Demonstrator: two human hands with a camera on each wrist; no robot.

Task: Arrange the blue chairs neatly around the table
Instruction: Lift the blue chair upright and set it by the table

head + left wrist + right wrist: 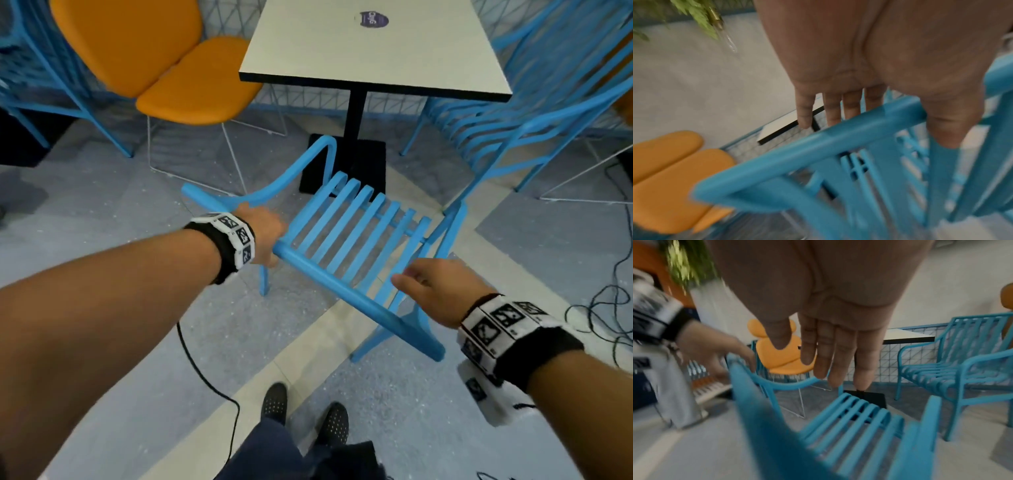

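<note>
My left hand [265, 236] grips the chair [349, 236] back; right hand [440, 291] spread above it. Next: square it to the table [373, 51].

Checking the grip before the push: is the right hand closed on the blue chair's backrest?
No, open: the right hand hangs above the blue chair, fingers straight, gripping nothing.

Café-type seating area: pedestal table [373, 51] at 12 o'clock, blue slatted chairs [349, 240], orange chair [164, 58] at 11, blue wire-mesh partition [900, 363].
</note>
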